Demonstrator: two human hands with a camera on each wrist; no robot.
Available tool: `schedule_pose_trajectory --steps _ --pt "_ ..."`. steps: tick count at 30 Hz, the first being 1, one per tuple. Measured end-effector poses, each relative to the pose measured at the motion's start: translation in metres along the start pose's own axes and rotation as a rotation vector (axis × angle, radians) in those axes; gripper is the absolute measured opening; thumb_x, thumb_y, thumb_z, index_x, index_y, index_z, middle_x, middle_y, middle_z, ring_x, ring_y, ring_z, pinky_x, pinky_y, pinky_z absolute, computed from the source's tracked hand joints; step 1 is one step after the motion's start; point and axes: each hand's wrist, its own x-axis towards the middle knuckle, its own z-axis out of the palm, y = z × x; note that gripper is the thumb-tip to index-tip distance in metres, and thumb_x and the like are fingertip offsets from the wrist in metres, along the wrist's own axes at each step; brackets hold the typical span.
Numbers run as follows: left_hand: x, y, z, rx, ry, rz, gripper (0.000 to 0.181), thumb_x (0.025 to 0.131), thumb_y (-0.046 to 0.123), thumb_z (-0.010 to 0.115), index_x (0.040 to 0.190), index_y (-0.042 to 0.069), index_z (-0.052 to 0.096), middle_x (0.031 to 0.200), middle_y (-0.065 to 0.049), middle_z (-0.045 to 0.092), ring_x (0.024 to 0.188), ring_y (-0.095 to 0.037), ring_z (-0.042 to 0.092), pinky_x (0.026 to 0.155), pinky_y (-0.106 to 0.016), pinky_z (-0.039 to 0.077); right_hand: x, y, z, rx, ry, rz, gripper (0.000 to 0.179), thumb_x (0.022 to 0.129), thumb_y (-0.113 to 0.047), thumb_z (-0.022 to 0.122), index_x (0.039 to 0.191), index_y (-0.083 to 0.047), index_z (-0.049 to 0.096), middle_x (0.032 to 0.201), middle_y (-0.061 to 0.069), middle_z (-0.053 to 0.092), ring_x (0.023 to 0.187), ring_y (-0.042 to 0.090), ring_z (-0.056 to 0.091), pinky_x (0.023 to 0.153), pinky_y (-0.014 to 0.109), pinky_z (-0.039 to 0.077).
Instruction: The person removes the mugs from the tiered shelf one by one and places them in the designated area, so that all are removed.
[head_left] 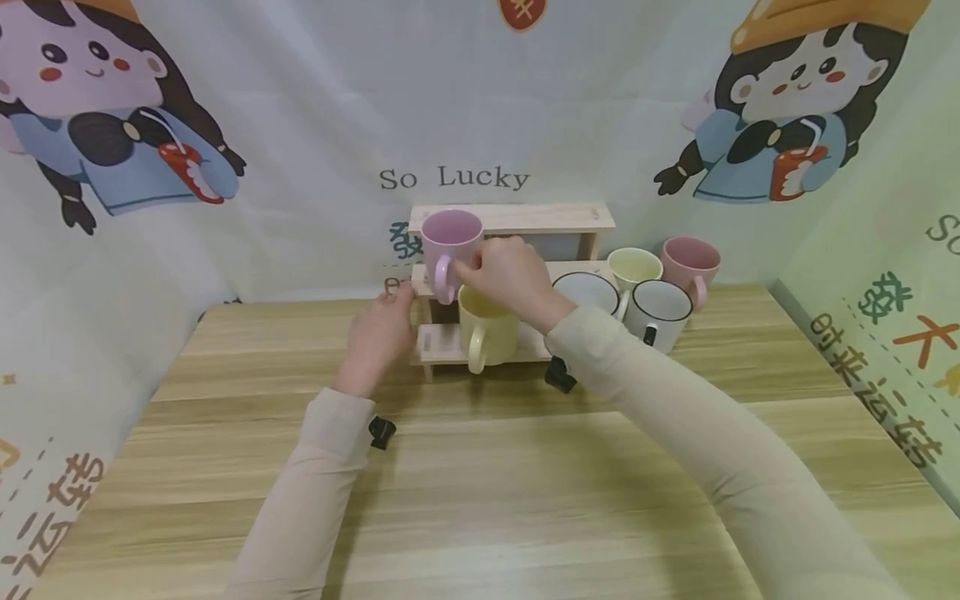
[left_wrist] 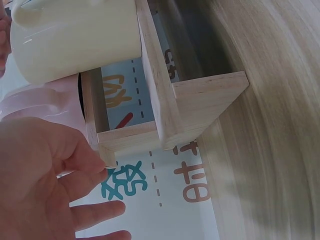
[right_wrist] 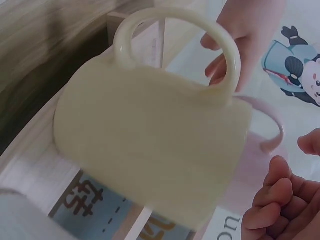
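Pink mug (head_left: 450, 250) on middle tier of rack (head_left: 540, 218), yellow mug (head_left: 498, 332) one below, both seemingly placed; right hand (head_left: 513, 275) half-curled, empty beside pink; left hand (head_left: 381, 335) fingertips at rack's end, pinching or not, cannot tell; rose mug (head_left: 684, 265), rightmost white mug (head_left: 660, 323) apparently remaining

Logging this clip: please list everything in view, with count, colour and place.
Table: 1, tan wood grain, across the lower view
Wooden rack: 1, pale wood, back of the table
Lilac mug: 1, lilac, middle shelf, left
Yellow mug: 1, pale yellow, lower shelf, left
White mugs: 2, white with dark rims, right side, one partly hidden
Cup: 1, pale yellow, behind the white mugs
Pink mug: 1, pink, farthest right
Backdrop: count unclear, pale with printed figures and lettering, back and sides
Black devices: 2, black, at the wrists
Sleeves: 2, cream, both arms
Left hand: 1, bare, rack's left end
Right hand: 1, bare, beside the lilac mug
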Motion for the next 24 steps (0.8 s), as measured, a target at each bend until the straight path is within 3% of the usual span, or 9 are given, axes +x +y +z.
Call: schedule_pose_trajectory --steps 6,10,17,24 --pt "0.001 0.000 -0.001 -0.015 -0.007 0.001 0.042 0.086 0.007 0.058 0.125 0.006 0.045 0.117 -0.023 0.063 0.090 -0.037 0.061 0.064 -0.045 0.054 0.003 -0.010 0.009 0.000 -0.002 -0.037 0.040 0.095 -0.044 0.051 0.068 -0.015 0.055 0.058 -0.002 0.056 0.051 0.012 0.050 0.044 0.022 0.038" --pt "0.000 0.000 -0.002 -0.004 -0.006 0.003 0.043 0.085 0.008 0.060 0.125 0.005 0.045 0.119 -0.024 0.063 0.091 -0.039 0.062 0.064 -0.047 0.054 0.005 -0.014 0.017 -0.028 0.008 -0.045 0.047 0.095 -0.046 0.049 0.061 -0.014 0.052 0.053 -0.002 0.053 0.047 0.011 0.049 0.040 0.021 0.038" --pt "0.000 -0.001 -0.002 0.016 0.001 0.011 0.050 0.085 0.009 0.058 0.133 0.004 0.042 0.122 -0.024 0.061 0.105 -0.042 0.060 0.073 -0.054 0.055 0.009 -0.023 0.030 -0.014 0.055 0.020 0.055 0.091 -0.054 0.052 0.054 -0.014 0.045 0.050 -0.002 0.049 0.047 0.013 0.050 0.040 0.024 0.038" --pt "0.002 -0.001 -0.002 0.018 -0.027 0.001 0.048 0.087 0.010 0.056 0.132 0.005 0.041 0.132 -0.023 0.056 0.120 -0.042 0.053 0.081 -0.057 0.053 0.010 -0.029 0.038 0.026 0.110 0.057 0.052 0.092 -0.048 0.055 0.054 -0.015 0.043 0.051 -0.002 0.048 0.047 0.012 0.049 0.040 0.021 0.037"
